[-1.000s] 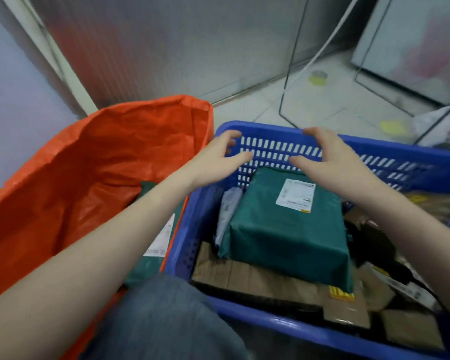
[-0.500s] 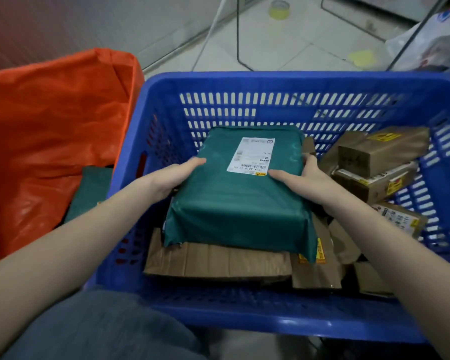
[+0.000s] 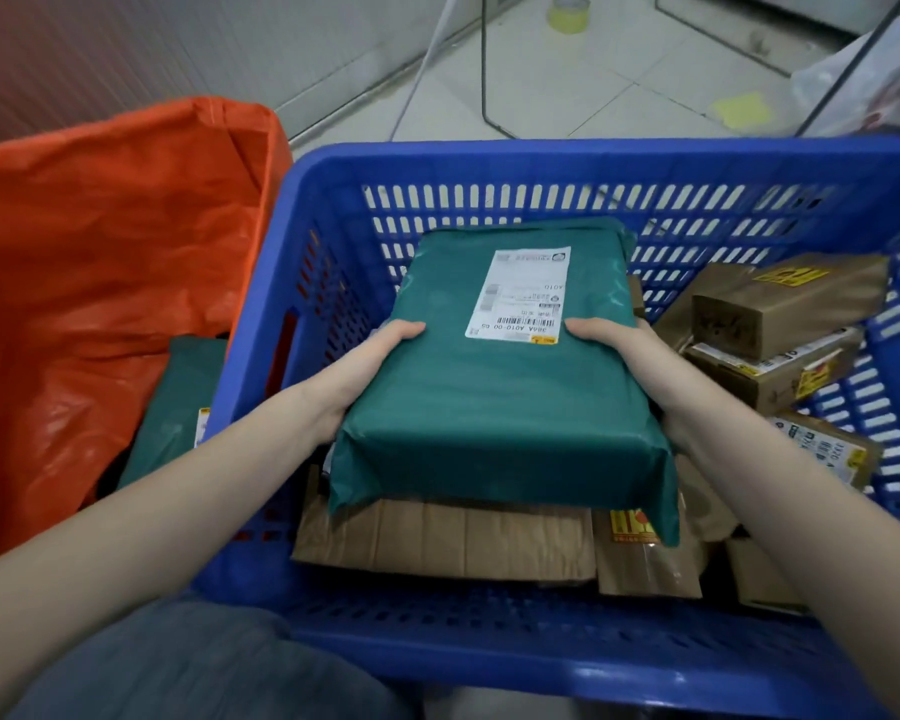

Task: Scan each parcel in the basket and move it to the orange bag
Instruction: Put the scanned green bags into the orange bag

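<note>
Mid-pickup here: big green plastic-wrapped parcel point(image 3: 494, 392) gripped from both sides, left hand point(image 3: 357, 376) curled round its left edge with thumb on top, right hand point(image 3: 630, 366) doing the same on the right edge. Sitting inside the blue slotted plastic basket point(image 3: 489, 163), on top of flat brown paper-wrapped parcels point(image 3: 448, 537) toward the basket's near wall. Hard to tell whether lifted clear or resting on them.

Looks like the lift-out step, nothing scanned yet as far as can be judged. No scanner anywhere in view, so next move probably means getting the white shipping label point(image 3: 520, 293) up to one, then swinging the parcel left of the basket into the crinkly orange plastic bag point(image 3: 100, 241). Needs both hands given the bulk, and a clean lift over the basket's left wall.

Already one green parcel point(image 3: 178, 407) lying in that bag, just left of the basket.

Label reads upside down from here: barcode, something like "386A A010-00", and "A010" higher up. Rest too small. Stacked brown cardboard boxes point(image 3: 780, 324) at the basket's right side with yellow stickers, text not readable.
</note>
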`<act>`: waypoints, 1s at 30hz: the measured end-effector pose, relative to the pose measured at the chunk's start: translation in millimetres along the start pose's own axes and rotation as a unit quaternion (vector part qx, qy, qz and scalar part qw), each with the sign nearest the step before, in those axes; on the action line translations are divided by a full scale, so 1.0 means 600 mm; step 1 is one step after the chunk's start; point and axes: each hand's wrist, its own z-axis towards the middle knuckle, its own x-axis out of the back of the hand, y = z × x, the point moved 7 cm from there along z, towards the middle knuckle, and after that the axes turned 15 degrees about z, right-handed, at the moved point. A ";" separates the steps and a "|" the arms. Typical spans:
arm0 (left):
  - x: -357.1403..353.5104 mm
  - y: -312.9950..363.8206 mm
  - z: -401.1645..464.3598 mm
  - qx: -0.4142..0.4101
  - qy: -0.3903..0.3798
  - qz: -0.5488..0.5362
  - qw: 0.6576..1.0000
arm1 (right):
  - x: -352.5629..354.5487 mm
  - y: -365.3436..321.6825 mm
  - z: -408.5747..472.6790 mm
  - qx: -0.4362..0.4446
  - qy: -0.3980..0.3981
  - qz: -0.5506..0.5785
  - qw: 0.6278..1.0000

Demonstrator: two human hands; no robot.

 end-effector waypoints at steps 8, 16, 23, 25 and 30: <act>0.022 0.080 -0.112 -0.090 0.008 -0.079 0.993 | -0.040 -0.091 -0.105 0.047 -0.055 -0.014 0.997; 0.093 0.144 -0.264 -0.181 0.027 -0.119 0.976 | -0.145 -0.160 -0.236 0.145 -0.119 -0.019 0.982; 0.197 0.132 -0.357 -0.212 0.060 -0.137 0.966 | -0.272 -0.161 -0.300 0.188 -0.151 -0.035 0.970; 0.234 0.117 -0.374 -0.220 0.084 -0.150 0.960 | -0.314 -0.153 -0.303 0.202 -0.154 -0.041 0.966; 0.319 0.080 -0.403 -0.251 0.146 -0.189 0.938 | -0.418 -0.127 -0.299 0.233 -0.167 -0.081 0.955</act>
